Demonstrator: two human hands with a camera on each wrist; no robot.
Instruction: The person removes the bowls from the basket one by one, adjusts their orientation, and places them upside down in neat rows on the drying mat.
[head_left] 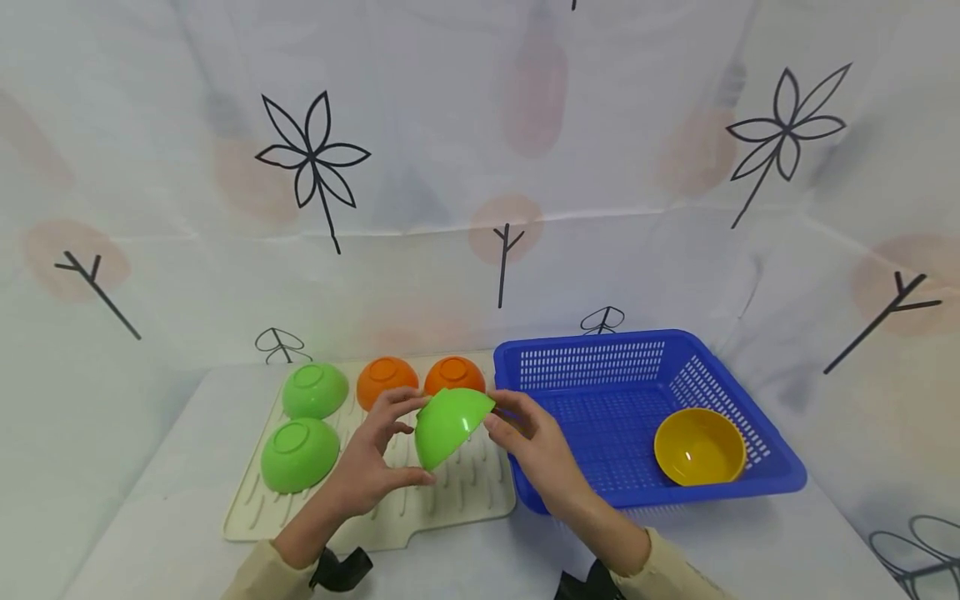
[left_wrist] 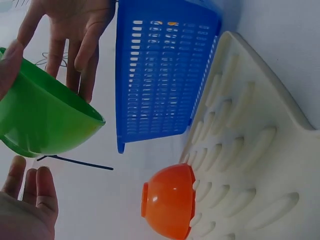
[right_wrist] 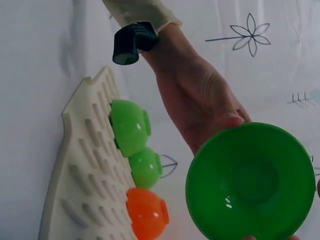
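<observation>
Above the cream drying mat, a glossy green bowl (head_left: 450,423) is held up between both hands, tilted with its opening toward the lower right. My left hand (head_left: 367,462) grips it from the left, thumb at the lower rim and fingers up by the base. On the other side, my right hand (head_left: 540,450) pinches the rim between thumb and fingers. The smooth inside of the green bowl (right_wrist: 250,185) faces the right wrist view, where the left thumb lies on its rim. In the left wrist view, right-hand fingers (left_wrist: 87,60) reach behind the green bowl (left_wrist: 50,115).
Two green bowls (head_left: 300,454) and two orange bowls (head_left: 386,379) stand upside down on the ridged drying mat (head_left: 480,492). To its right, a blue plastic basket (head_left: 600,492) holds a yellow bowl (head_left: 701,446). A patterned white cloth (head_left: 420,275) hangs behind.
</observation>
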